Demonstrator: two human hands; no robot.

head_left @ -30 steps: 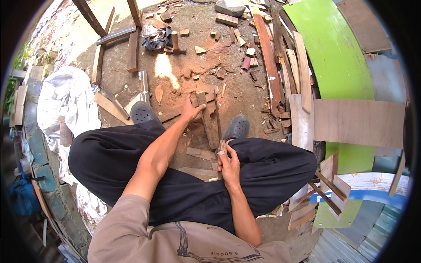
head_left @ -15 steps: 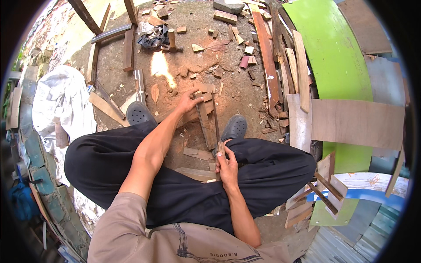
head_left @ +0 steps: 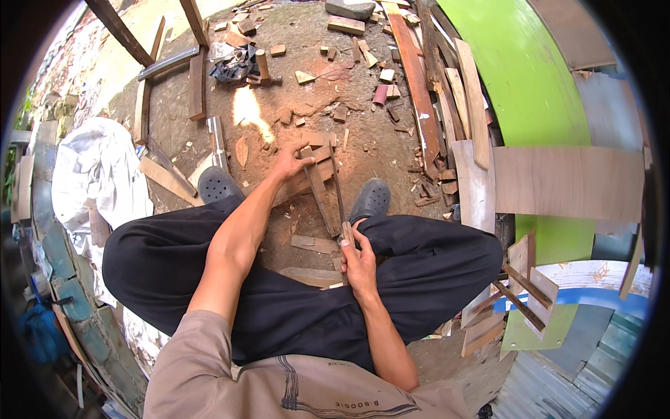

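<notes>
My left hand (head_left: 292, 165) is closed around the upper end of a narrow wooden strip (head_left: 320, 199), which slants down toward my right foot. In my right hand (head_left: 359, 262) is the wooden handle of a handsaw (head_left: 339, 188). Its long, thin, dark blade appears nearly edge-on, pointing away from me along the strip's right side. Whether the blade touches the wood I cannot tell. Wooden blocks (head_left: 325, 170) lie under and beside the strip, between my feet. Two more loose boards (head_left: 315, 244) are on the ground closer to me.
A hammer (head_left: 262, 65) stands beside a dark plastic bag (head_left: 235, 64) beyond my left foot. Offcuts are scattered ahead. Long planks (head_left: 417, 94) and a green panel (head_left: 520, 84) line the right. To the left are a white cloth sack (head_left: 101, 164) and a wooden frame (head_left: 197, 84).
The whole view has shifted slightly. Both hands keep their holds on the strip and the saw, with only a very small movement.
</notes>
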